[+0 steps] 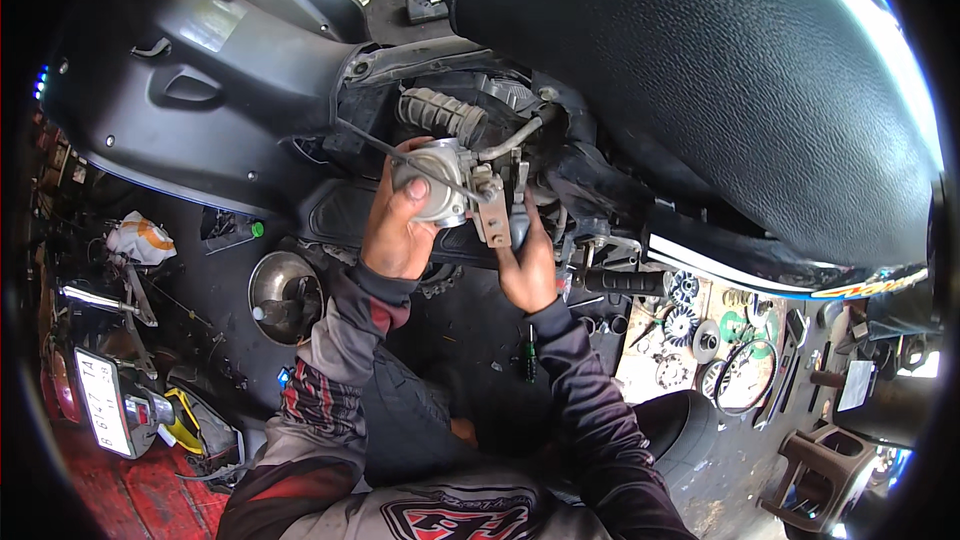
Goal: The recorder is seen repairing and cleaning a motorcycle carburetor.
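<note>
A silver-grey carburetor (446, 168) with a round cap is held between my two hands, in front of the scooter's opened middle. My left hand (395, 232) grips the round cap, its thumb across the face. On the other side, my right hand (529, 262) is closed around the carburetor's lower end, beside a flat tan metal bracket (493, 218); some of its fingers are hidden. A thin black cable (385, 147) runs from the scooter to the carburetor. A grey hose (517, 140) reaches it from above right. Just behind sits a ribbed rubber intake duct (436, 111).
The scooter's black seat (680, 70) overhangs the right; its dark body panel (260, 90) fills the upper left. On the floor are a metal bowl (272, 285), a green-handled screwdriver (531, 360) and a board (640, 365) with several parts. A brown stool (822, 470) stands lower right.
</note>
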`<state>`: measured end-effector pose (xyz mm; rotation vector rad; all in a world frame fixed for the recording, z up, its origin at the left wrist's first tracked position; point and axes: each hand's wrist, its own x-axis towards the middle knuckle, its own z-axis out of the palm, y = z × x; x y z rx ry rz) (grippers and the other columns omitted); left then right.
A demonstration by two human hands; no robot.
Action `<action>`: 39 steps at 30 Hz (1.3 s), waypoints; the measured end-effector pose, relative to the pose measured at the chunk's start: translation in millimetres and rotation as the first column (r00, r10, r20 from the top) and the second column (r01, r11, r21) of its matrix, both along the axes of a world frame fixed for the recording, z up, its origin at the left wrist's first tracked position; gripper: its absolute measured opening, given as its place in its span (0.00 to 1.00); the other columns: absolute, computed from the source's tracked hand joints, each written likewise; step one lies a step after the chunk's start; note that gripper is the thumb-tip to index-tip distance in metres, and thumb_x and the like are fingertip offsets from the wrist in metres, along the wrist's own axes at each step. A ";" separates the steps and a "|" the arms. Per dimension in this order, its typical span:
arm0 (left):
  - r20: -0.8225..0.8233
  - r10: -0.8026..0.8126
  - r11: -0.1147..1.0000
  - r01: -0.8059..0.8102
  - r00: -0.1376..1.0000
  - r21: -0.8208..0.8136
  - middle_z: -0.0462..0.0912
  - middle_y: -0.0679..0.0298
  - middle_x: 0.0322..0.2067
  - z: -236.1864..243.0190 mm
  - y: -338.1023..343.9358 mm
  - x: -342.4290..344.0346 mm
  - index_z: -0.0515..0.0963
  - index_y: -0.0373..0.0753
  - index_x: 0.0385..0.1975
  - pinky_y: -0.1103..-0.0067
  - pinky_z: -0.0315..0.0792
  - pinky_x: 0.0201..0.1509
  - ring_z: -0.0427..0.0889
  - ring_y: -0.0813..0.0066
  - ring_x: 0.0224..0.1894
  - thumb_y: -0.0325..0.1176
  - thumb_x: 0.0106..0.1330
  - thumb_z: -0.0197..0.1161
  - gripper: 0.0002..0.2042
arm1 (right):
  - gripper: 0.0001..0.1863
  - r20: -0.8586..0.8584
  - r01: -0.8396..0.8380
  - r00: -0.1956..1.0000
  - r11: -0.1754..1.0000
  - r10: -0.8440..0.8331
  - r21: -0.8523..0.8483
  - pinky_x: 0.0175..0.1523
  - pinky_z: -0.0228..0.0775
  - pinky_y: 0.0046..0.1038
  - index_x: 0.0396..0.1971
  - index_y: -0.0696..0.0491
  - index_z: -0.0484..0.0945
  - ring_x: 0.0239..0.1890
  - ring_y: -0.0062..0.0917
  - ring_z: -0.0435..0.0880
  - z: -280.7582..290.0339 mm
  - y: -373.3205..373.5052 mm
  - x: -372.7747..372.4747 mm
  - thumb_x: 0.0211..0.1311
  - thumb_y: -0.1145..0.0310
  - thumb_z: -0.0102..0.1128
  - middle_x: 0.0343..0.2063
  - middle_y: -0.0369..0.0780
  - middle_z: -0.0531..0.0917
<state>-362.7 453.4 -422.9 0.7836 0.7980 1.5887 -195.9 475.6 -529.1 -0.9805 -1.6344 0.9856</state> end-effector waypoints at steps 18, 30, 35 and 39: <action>-0.041 0.053 0.990 -0.047 0.998 0.135 0.70 0.60 0.54 -25.7 -3.9 4.7 0.55 0.40 0.67 0.73 0.68 0.63 0.73 0.70 0.56 0.43 0.55 0.76 0.44 | 0.39 0.131 -0.126 0.983 0.992 0.129 -0.032 0.71 0.58 0.36 0.69 0.68 0.54 0.68 0.50 0.67 26.4 4.7 15.3 0.59 0.76 0.62 0.65 0.61 0.66; -0.301 -0.227 0.963 0.259 0.926 0.072 0.66 0.61 0.63 7.0 -1.1 -24.1 0.49 0.44 0.72 0.64 0.80 0.53 0.71 0.64 0.63 0.48 0.55 0.77 0.50 | 0.39 0.129 -0.154 0.977 0.983 0.167 -0.103 0.69 0.61 0.38 0.68 0.67 0.56 0.65 0.52 0.71 42.5 -0.6 18.5 0.57 0.75 0.60 0.61 0.62 0.70; -0.606 0.049 0.977 0.088 0.794 0.195 0.68 0.60 0.59 20.4 5.8 -20.6 0.54 0.36 0.66 0.74 0.69 0.63 0.71 0.71 0.60 0.42 0.52 0.80 0.47 | 0.35 0.084 -0.193 0.973 0.959 0.214 -0.205 0.59 0.68 0.39 0.64 0.65 0.62 0.53 0.50 0.79 83.8 -5.9 19.3 0.57 0.71 0.59 0.47 0.59 0.80; -0.646 0.233 0.940 0.001 0.727 0.340 0.74 0.59 0.53 17.2 16.8 -17.7 0.61 0.32 0.60 0.73 0.68 0.63 0.74 0.72 0.57 0.42 0.52 0.80 0.41 | 0.24 0.069 -0.174 0.980 0.975 0.185 -0.141 0.54 0.69 0.31 0.55 0.61 0.70 0.43 0.35 0.81 74.6 1.8 17.5 0.60 0.70 0.60 0.40 0.47 0.82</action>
